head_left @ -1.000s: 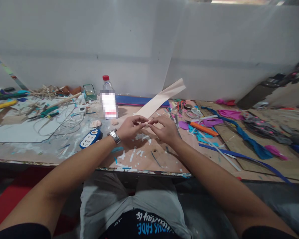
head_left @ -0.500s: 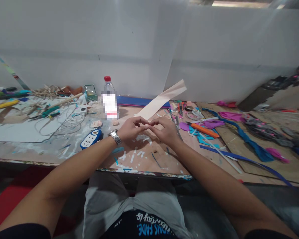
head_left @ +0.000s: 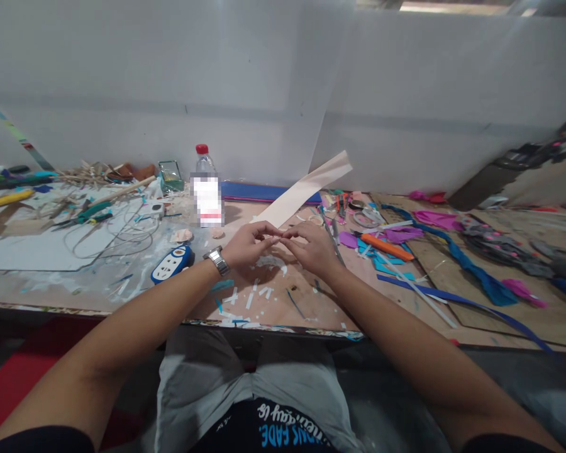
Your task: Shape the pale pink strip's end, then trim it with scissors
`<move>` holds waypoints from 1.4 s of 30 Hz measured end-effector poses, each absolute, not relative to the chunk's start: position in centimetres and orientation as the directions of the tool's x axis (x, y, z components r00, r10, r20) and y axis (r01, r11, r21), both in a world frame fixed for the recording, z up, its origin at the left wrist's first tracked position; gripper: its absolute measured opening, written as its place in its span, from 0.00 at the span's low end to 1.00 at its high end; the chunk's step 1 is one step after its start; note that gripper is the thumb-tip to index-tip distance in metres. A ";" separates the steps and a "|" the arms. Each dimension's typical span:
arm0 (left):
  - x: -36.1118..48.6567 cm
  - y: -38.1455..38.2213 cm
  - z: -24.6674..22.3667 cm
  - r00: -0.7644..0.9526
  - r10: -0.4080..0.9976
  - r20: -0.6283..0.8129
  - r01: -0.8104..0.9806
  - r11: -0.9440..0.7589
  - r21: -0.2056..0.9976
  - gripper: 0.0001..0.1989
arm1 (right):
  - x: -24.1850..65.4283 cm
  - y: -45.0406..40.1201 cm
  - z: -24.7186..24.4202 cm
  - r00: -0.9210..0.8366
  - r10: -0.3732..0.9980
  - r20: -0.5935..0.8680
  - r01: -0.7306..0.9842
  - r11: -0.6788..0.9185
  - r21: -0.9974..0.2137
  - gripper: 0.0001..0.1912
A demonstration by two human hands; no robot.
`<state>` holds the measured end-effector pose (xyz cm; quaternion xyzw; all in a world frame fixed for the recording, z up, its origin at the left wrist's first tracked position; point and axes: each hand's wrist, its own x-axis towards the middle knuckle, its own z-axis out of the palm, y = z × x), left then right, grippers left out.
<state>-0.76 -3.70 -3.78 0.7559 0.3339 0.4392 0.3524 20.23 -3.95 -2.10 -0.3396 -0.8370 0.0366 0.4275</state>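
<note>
Holding my left hand [head_left: 249, 246] and right hand [head_left: 310, 249] up over the table [head_left: 327, 305], I have the fingertips of both meeting in the middle, each thumb close to its forefinger. Whether something small is pinched between them I cannot tell, because the fingers hide it. The pale strip [head_left: 306, 185] lies just beyond my hands, slanting away to the right, its far end raised in front of the white wall panel [head_left: 245, 82]. Its near end runs in behind my fingers; I cannot make out whether they touch it.

A blue sheet [head_left: 264, 191] lies under the strip at the back of the table. Left of it stands a red-capped bottle [head_left: 207, 201], upright, with a small pinkish piece [head_left: 217, 233] in front. A blue-and-white socket block [head_left: 171, 264] sits near the watch [head_left: 217, 260] on my left wrist. White and blue scraps [head_left: 249, 299] are scattered on my side of the hands. To the right, an orange-handled tool [head_left: 387, 246] rests on blue pieces [head_left: 380, 253], near a crumpled blue ribbon [head_left: 466, 258].
</note>
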 end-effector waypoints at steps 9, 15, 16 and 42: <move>-0.6 -3.8 -3.8 0.413 0.795 0.444 0.173 -0.547 0.819 0.19 | 20.0 -4.3 -2.0 -0.401 0.616 0.678 0.546 0.755 -0.363 0.13; -0.6 -3.9 -3.9 0.404 0.818 0.410 0.171 -0.508 0.844 0.18 | 20.3 -4.0 -2.2 -0.414 0.615 0.671 0.574 0.749 -0.332 0.13; -0.5 -4.0 -3.9 0.400 0.821 0.408 0.168 -0.503 0.848 0.18 | 20.4 -3.9 -2.3 -0.420 0.614 0.668 0.577 0.749 -0.325 0.13; -0.2 -4.1 -4.2 0.518 0.756 0.401 -0.032 -0.451 0.892 0.30 | 20.1 -4.2 -1.8 -0.424 0.654 0.626 0.553 0.735 -0.393 0.13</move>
